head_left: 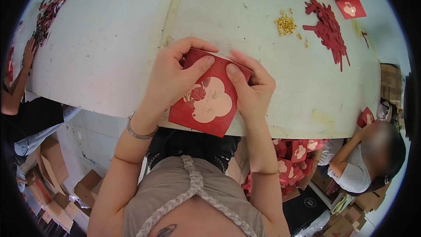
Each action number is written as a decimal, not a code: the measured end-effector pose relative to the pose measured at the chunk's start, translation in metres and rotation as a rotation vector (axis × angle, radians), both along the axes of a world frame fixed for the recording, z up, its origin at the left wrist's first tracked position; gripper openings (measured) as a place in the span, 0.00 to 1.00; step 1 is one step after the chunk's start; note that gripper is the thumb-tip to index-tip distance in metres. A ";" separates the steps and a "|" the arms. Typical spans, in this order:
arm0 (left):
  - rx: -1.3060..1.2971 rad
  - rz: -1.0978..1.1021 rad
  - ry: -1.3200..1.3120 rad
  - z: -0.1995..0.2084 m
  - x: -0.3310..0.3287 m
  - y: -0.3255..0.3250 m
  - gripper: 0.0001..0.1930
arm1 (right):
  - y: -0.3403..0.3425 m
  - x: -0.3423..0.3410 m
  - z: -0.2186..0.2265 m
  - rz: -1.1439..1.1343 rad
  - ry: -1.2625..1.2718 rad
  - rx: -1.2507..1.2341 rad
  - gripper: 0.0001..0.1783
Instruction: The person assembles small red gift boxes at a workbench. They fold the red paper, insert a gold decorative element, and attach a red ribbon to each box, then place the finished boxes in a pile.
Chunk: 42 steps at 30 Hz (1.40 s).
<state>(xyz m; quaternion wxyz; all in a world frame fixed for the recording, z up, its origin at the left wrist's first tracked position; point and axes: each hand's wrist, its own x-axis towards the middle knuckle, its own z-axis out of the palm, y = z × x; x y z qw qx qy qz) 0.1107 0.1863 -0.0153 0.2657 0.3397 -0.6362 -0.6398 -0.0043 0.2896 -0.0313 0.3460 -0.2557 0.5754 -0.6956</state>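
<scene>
A red paper box (184,116) with a pink four-lobed label and a printed rose is held above the table's near edge, its printed face toward me. My left hand (177,68) grips its upper left edge, thumb on the front and fingers behind. At the upper right corner my right hand (255,85) pinches the edge, its thumb on the front; its fingertips are blurred and partly hidden. A small hole shows near the top edge between my thumbs. Whether anything small is between the right fingers, I cannot make out.
Beyond my right hand lie gold fasteners (286,23) and a heap of dark red strips (328,30). Two red boxes (351,6) stand far right. Below the table, a carton holds many red boxes (300,151). Co-workers sit at right (357,166) and left (26,57).
</scene>
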 end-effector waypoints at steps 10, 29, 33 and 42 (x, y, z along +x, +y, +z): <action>-0.173 -0.161 0.243 -0.029 0.009 -0.019 0.04 | 0.002 -0.002 -0.011 0.060 0.176 -0.094 0.07; -0.220 -0.108 0.024 -0.001 0.026 -0.008 0.05 | 0.013 0.001 0.017 0.176 0.020 0.007 0.08; -0.317 -0.244 0.161 0.013 0.018 -0.009 0.03 | 0.034 -0.008 0.025 0.230 0.412 0.086 0.11; -0.578 -0.057 0.192 0.005 -0.025 0.061 0.17 | 0.024 0.007 -0.001 -0.380 1.230 -0.011 0.22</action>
